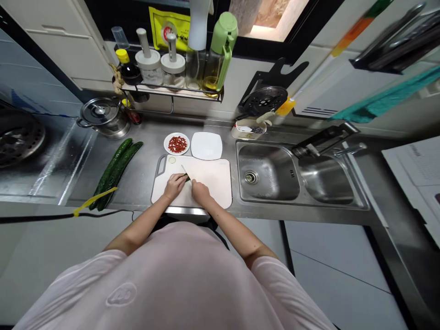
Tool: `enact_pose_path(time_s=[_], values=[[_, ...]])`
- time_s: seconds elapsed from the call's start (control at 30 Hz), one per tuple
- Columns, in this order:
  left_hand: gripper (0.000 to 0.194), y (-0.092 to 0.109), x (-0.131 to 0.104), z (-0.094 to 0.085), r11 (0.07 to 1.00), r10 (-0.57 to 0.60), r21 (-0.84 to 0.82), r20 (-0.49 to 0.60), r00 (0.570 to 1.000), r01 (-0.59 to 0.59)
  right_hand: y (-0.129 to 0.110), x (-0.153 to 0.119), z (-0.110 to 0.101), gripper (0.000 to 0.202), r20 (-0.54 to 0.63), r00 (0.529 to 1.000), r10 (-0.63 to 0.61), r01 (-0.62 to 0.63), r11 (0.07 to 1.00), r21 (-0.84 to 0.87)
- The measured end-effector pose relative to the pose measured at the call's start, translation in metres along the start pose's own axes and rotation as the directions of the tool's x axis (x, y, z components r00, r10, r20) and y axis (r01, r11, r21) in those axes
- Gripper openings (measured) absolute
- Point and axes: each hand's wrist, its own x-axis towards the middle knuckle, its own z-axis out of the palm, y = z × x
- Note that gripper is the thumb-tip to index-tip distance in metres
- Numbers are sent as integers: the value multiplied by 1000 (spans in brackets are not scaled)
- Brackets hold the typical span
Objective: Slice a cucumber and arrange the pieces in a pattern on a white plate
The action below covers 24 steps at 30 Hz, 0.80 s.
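On the white cutting board (pixel 218 183), my left hand (pixel 175 185) is closed over a dark green cucumber piece (pixel 187 178), most of which is hidden under the fingers. My right hand (pixel 200 191) grips a knife (pixel 185 171) by its handle, the narrow blade pointing up and left against the end of the cucumber piece. One pale round slice (pixel 172 160) lies near the board's upper left corner. Behind the board stand a white plate of chopped red pieces (pixel 178 144) and a bare white square plate (pixel 206 145).
Two whole cucumbers (pixel 118 172) lie left of the board, near a lidded steel pot (pixel 105 118). A double sink (pixel 269 172) is on the right. Jars and bottles stand on a wall rack (pixel 172 88) above the counter. A yellow strap (pixel 94 199) crosses the cucumbers.
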Motion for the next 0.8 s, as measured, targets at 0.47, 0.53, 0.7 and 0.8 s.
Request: enact_pose_path(time_s=[0.47, 0.53, 0.7, 0.8], values=[[26, 0, 1, -1, 1000, 6, -3, -2, 1000, -6, -7, 19, -1, 30, -54, 998, -14, 15, 999, 31], [25, 0, 1, -1, 1000, 2, -4, -4, 1000, -2, -4, 14, 2, 30, -49, 999, -9, 11, 1000, 22], [25, 0, 0, 0, 1000, -7, -5, -9, 1000, 7, 3, 4, 8, 29, -16, 1000, -5, 5, 1000, 1], [25, 1, 0, 0, 1000, -7, -6, -15, 1000, 7, 3, 6, 9, 30, -28, 999, -15, 15, 1000, 1]])
